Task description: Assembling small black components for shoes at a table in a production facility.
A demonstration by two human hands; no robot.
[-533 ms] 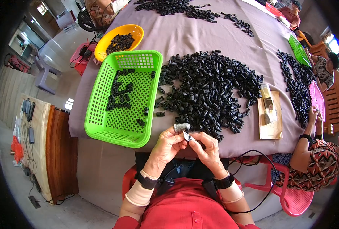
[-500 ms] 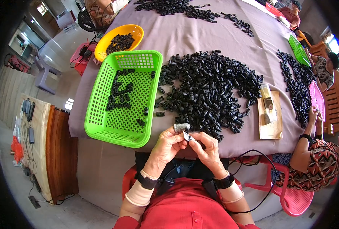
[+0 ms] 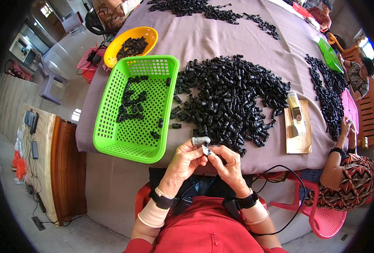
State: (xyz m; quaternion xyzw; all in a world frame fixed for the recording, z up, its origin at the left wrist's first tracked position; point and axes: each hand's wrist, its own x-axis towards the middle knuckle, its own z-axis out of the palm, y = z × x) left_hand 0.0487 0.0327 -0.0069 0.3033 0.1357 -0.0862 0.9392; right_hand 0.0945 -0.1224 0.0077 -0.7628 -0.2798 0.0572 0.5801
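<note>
Just in front of the table edge, my left hand [image 3: 182, 160] and my right hand [image 3: 228, 166] meet with fingers pinched together. Grey wrapping covers the left index finger [image 3: 201, 141]. A small flat silvery piece, blade-like in shape [image 3: 206, 150], shows at the right fingertips. What the left fingers pinch against it is mostly hidden; I cannot make it out. Beyond my hands spreads a big pile of small black plastic cylindrical parts [image 3: 229, 97]. To the left stands a green slotted basket [image 3: 102, 143] with several of the same black parts [image 3: 130, 101] inside.
A yellow bowl [image 3: 153, 38] of dark bits lies past the basket. Right of the pile is a cardboard piece [image 3: 298, 145] with a small clear case [image 3: 295, 111] on it. Another person [image 3: 347, 181] works at right, beside more black parts [image 3: 326, 97] and a pink basket [image 3: 349, 107].
</note>
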